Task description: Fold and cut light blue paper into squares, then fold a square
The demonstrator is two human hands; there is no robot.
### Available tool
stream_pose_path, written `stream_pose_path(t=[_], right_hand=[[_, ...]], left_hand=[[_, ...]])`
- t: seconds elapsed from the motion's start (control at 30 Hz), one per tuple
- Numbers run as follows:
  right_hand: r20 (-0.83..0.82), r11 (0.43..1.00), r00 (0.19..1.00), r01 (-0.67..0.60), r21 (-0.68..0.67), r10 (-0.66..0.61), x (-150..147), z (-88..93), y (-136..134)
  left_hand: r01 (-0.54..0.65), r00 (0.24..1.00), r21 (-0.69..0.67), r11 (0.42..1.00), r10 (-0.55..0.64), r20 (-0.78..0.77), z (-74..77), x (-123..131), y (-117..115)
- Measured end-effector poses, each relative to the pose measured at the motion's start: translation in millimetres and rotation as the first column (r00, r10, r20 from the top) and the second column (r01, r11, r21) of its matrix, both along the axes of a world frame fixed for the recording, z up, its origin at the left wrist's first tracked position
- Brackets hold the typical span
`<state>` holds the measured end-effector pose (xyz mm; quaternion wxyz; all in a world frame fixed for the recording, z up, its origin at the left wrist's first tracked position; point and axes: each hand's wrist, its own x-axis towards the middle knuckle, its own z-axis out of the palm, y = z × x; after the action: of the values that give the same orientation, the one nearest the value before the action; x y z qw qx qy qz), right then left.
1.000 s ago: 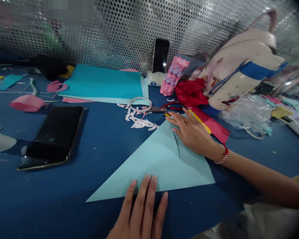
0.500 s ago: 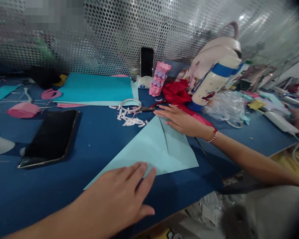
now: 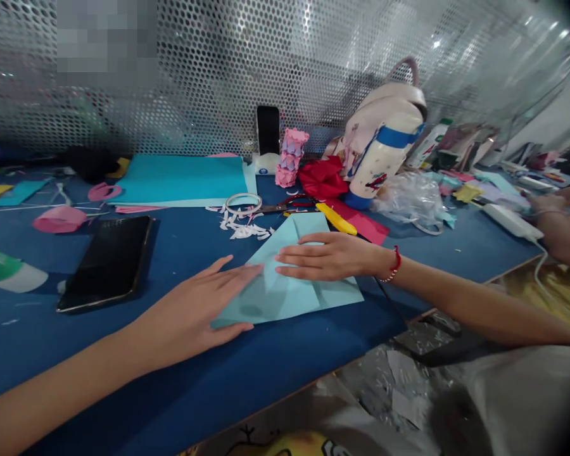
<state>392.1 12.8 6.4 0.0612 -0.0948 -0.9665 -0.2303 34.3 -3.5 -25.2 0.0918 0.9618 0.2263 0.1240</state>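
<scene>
A sheet of light blue paper (image 3: 285,297), folded into layers with its far corner turned down, lies on the blue table. Fingers out and flat, my left hand (image 3: 194,310) covers the paper's left corner. My right hand (image 3: 332,256) rests palm down on the middle of the folded layers, its fingers stretched toward the left. Behind the paper are a yellow-handled cutter (image 3: 337,218), scissors (image 3: 275,207) with red handles, a ring of white tape (image 3: 244,203) and white paper scraps (image 3: 244,228). Part of the paper is hidden under both hands.
To the left lie a black phone (image 3: 109,263) and a green-and-white tube (image 3: 9,269). Blue paper sheets (image 3: 180,177), an upright phone (image 3: 268,130), a pink folded-paper column (image 3: 292,158), a white bottle (image 3: 384,158) and a backpack (image 3: 361,120) line the back. Another person's hand (image 3: 551,206) is at right.
The paper's far corner is now folded down. My right hand has come from the far tip onto the middle, and my left hand lies over the left corner. The yellow cutter now shows.
</scene>
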Motion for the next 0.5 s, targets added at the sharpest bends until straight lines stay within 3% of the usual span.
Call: stream_pose_path(t=[0.13,0.27,0.37,0.43,0.5], right_hand=[[-0.003,0.979,0.991,0.133,-0.153,-0.135,-5.8,-1.9,8.8],[-0.122,0.892,0.966,0.159,-0.422,-0.230,-9.6,3.7,12.3],[-0.354,0.704,0.881,-0.035,-0.710,-0.313,-13.7,13.8,14.0],[-0.401,0.576,0.831,-0.122,-0.808,-0.387,-16.8,20.0,18.5],[-0.376,0.553,0.808,-0.075,-0.830,-0.454,-19.5,23.8,27.5]], left_hand=[[-0.010,1.000,-0.023,1.000,0.010,0.018,2.2,-2.8,-0.3],[-0.006,0.996,-0.054,0.999,0.011,0.087,8.5,-6.1,0.9],[-0.089,0.987,-0.026,0.996,0.091,0.131,18.9,-10.9,6.6],[-0.183,0.969,0.010,0.983,0.178,0.172,29.1,-15.8,12.0],[-0.281,0.939,0.050,0.958,0.264,0.221,42.3,-20.9,17.5]])
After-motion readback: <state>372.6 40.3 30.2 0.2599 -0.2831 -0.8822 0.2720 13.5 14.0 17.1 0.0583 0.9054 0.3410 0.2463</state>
